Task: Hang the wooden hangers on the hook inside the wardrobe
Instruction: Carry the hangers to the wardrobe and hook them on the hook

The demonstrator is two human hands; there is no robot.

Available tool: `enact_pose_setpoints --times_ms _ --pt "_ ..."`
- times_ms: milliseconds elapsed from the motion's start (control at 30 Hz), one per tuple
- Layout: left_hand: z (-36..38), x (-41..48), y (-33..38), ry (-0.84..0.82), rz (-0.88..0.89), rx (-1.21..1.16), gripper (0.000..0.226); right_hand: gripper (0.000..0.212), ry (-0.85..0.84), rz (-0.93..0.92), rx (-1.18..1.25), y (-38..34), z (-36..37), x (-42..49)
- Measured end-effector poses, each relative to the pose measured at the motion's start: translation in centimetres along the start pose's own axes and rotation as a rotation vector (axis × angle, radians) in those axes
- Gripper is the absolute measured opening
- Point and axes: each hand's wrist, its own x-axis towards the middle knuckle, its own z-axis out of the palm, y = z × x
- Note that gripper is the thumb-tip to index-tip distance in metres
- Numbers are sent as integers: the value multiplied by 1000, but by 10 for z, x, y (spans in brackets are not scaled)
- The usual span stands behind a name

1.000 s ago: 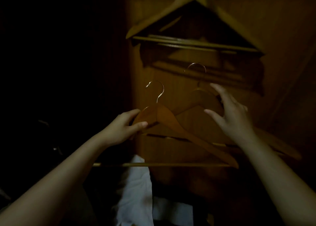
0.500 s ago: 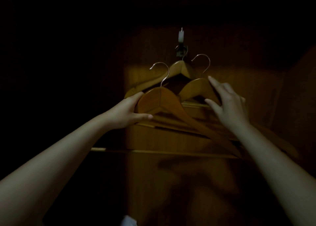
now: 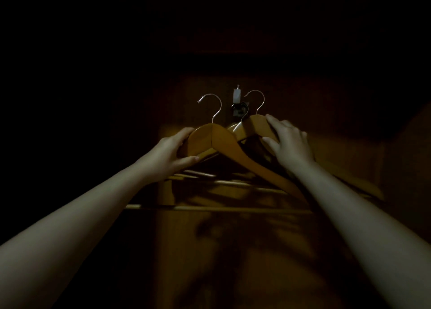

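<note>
The left fingers [image 3: 186, 132] curl over the top of a wooden shoulder with the thumb pressed underneath, so the left hand [image 3: 170, 152] grips the near hanger [image 3: 217, 138]; the right fingers [image 3: 271, 122] lie over the shoulder of a 2nd hanger [image 3: 253, 125] with the thumb under its edge, so the right hand [image 3: 290, 143] holds it; 2 bare forearms [image 3: 81, 215] reach in from the lower corners. The near hanger sits below and left of the wall hook [image 3: 238, 103], its metal hook free in the air just left of it; the 2nd hanger sits just below and right of the wall hook, its metal hook rising beside it, touching or not I cannot tell; a 3rd hanger [image 3: 232, 128] hangs from the wall hook, mostly hidden behind the other 2; the dim wardrobe panel [image 3: 210, 250] spreads below the wall hook.
</note>
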Motion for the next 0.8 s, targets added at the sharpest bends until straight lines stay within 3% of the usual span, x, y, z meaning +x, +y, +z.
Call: enact_pose_setpoints --times_ms 267,600,700,800 --pt "-4 14 -5 76 39 63 60 55 -96 -25 -65 -22 16 28" --pt "-1 6 -5 8 33 64 58 59 -198 -57 -266 -23 16 12" --pt "2 -1 -1 1 55 41 58 56 -205 18 -13 -27 2 1" --pt "4 -10 0 -29 123 46 57 49 -144 -66 317 -32 -15 -27"
